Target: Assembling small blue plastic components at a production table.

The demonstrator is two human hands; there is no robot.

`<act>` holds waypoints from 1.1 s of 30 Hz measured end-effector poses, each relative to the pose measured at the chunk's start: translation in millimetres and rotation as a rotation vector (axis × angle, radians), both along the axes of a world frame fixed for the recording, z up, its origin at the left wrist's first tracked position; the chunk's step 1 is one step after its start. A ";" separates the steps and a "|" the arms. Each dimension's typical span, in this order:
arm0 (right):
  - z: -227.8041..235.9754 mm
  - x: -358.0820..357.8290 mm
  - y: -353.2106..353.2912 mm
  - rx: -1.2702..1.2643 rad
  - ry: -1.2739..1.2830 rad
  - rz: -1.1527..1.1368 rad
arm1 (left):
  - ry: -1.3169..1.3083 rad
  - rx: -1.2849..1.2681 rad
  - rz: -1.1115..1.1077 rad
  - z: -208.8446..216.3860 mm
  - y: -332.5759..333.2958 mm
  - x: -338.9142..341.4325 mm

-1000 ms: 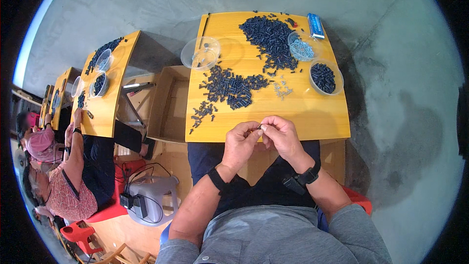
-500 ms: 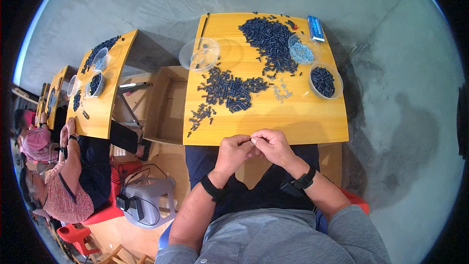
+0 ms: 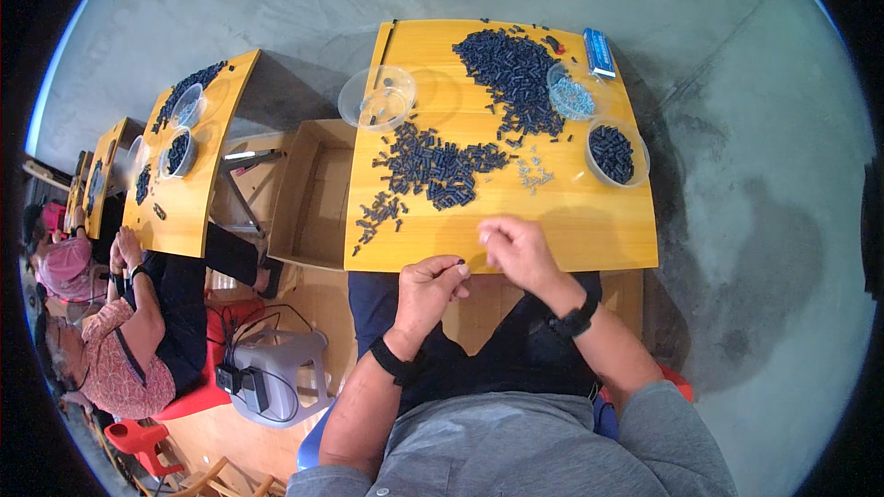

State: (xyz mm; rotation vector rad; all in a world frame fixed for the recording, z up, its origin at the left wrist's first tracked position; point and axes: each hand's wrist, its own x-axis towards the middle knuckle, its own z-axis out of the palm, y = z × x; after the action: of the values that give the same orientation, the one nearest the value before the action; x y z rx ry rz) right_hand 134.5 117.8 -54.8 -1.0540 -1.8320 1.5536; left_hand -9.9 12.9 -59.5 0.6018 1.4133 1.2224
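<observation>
My left hand [image 3: 426,294] is at the table's near edge, thumb and fingers pinched on a small black cylindrical piece [image 3: 460,262]. A short way to its right, my right hand [image 3: 522,255] is raised over the edge with its fingers curled. What it holds, if anything, is too small to make out. On the wooden table [image 3: 571,230] beyond my hands lies a pile of short black cylindrical pieces [image 3: 428,166], with a bigger heap [image 3: 511,74] farther back. Several small silvery screw-like bits [image 3: 534,175] are scattered right of the nearer pile.
Clear round tubs stand on the table: one with black pieces [image 3: 611,155], one with bluish screw-like bits [image 3: 573,99], one nearly bare [image 3: 385,120]. A blue box [image 3: 598,52] lies far right. Left are a cardboard box [image 3: 308,212], a grey stool [image 3: 276,359] and a co-worker's table [image 3: 175,212].
My hands, which were together, have come apart. The right has moved up and to the right, the left slightly down and left, and the black piece now shows in its fingertips.
</observation>
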 end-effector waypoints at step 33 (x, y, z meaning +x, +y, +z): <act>18.5 -1.5 42.6 -0.063 0.049 -0.025 | -0.046 0.254 0.038 21.7 -11.9 3.7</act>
State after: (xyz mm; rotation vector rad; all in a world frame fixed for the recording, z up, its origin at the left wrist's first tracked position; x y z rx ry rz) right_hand 133.0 160.4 -36.3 -1.0534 -1.7415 1.6177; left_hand -6.3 0.9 -37.8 0.7179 1.2448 1.4494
